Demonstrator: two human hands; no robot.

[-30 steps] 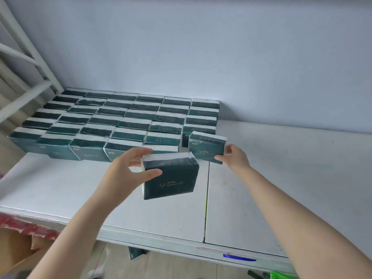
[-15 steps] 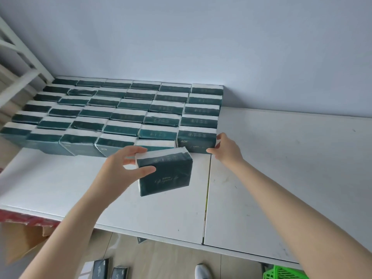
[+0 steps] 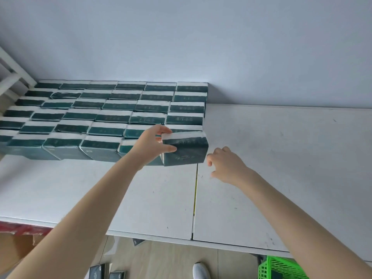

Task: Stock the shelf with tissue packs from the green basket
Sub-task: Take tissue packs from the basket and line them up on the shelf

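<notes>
Gripping 1 tissue pack (image 3: 187, 152) at edge of rows (image 3: 112, 117), left hand (image 3: 150, 146); right hand (image 3: 227, 166) slack.

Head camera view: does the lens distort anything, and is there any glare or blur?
Head view: the wide-angle lens seems to stretch the forearms toward the corners and slant the shelf edges; light is soft and even, shadows faint; no harsh glare, only slight sheen on the stocked packs; print on the tissue pack in the left hand is too soft to read.

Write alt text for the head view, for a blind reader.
A left hand holds a dark green tissue pack at the front right corner of rows of packs on a white shelf; the right hand, empty, hovers beside it.
</notes>
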